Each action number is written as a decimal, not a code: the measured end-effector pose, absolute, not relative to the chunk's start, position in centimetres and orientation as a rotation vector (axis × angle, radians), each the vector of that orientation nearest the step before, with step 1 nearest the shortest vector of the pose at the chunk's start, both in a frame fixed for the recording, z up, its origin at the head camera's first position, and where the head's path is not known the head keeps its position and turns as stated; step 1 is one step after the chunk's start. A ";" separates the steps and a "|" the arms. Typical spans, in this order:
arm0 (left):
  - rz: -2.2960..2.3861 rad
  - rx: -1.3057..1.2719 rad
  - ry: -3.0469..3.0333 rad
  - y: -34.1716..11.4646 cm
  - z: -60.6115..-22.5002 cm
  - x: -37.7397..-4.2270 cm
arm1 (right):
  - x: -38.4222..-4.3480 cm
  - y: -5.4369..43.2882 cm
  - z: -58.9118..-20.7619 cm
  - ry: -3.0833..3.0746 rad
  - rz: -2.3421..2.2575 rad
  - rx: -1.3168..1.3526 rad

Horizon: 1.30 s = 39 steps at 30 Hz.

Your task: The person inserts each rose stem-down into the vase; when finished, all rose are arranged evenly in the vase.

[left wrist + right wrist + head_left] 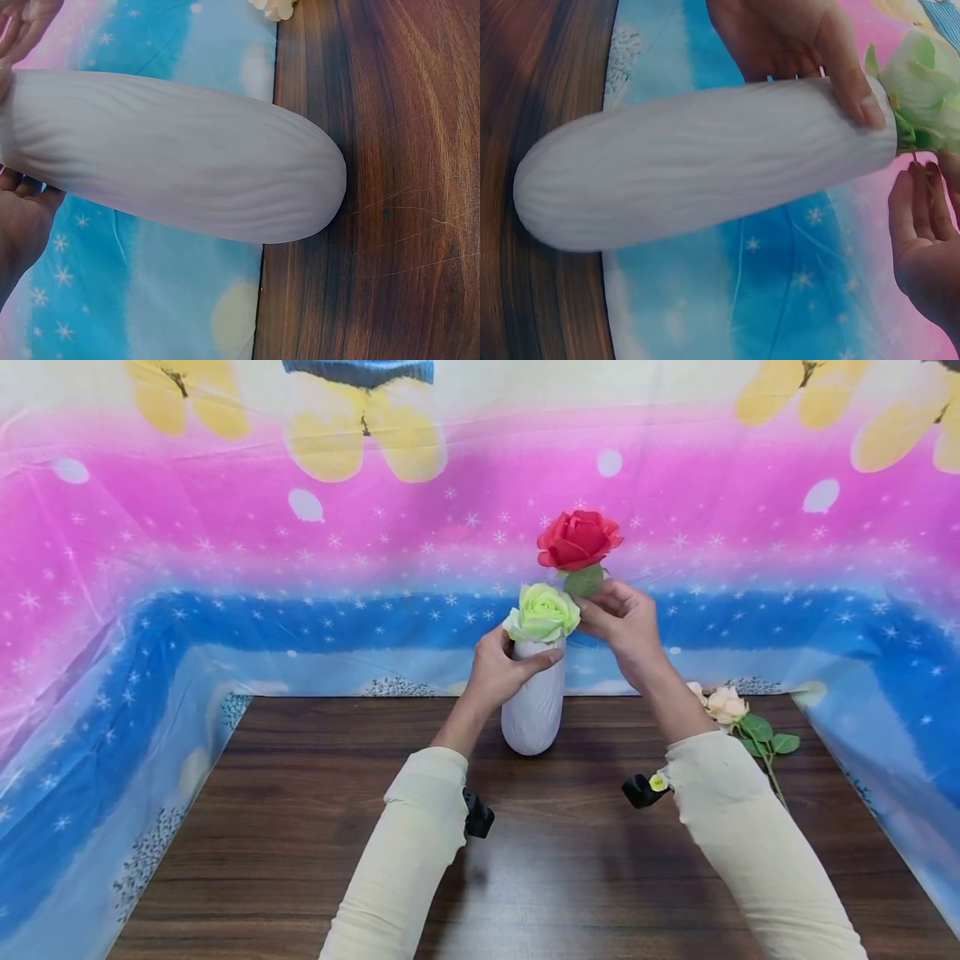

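Observation:
A white vase (pixel 532 714) with a rippled surface stands upright near the table's back edge. My left hand (pixel 495 672) grips it just under the rim, thumb across the front. In its mouth sits a pale green rose (pixel 543 612), the bloom right at the rim. Behind and above that is a red rose (pixel 577 539) with a green leaf (pixel 583 581). My right hand (pixel 626 631) pinches the red rose's stem beside the vase mouth. In the right wrist view, a thin stem runs between the right hand's fingertips (pixel 904 180) and the rim.
At the back right of the dark wooden table (pixel 322 793) lies a cream rose (pixel 726 704) with green leaves, partly behind my right forearm. A patterned cloth (pixel 420 635) hangs behind the table and along its sides. A black wrist camera (pixel 478 814) juts from the left sleeve.

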<state>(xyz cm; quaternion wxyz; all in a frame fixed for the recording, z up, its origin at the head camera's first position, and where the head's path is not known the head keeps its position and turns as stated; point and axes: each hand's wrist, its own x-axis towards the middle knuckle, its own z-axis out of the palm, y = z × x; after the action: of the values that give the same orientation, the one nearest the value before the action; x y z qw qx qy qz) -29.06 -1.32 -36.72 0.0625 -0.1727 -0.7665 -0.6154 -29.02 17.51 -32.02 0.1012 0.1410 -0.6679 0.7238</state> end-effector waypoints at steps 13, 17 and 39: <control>-1.876 -0.507 -2.328 -1.2 -36.7 -29.1 | -26.5 20.2 -32.9 -2.165 1.980 0.435; -1.868 -0.491 -2.329 -1.2 -36.7 -29.1 | -25.4 21.2 -33.2 -2.139 1.997 0.456; -1.865 -0.483 -2.325 -1.3 -36.7 -28.9 | -19.9 29.4 -36.8 -1.924 2.170 0.465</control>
<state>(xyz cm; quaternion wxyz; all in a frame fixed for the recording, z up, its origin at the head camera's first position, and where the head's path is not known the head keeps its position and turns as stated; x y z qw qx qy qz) -28.88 -1.32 -36.69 0.0610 -0.1595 -0.7687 -0.6164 -19.87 29.35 -36.80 0.1019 0.1574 -0.6517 0.7350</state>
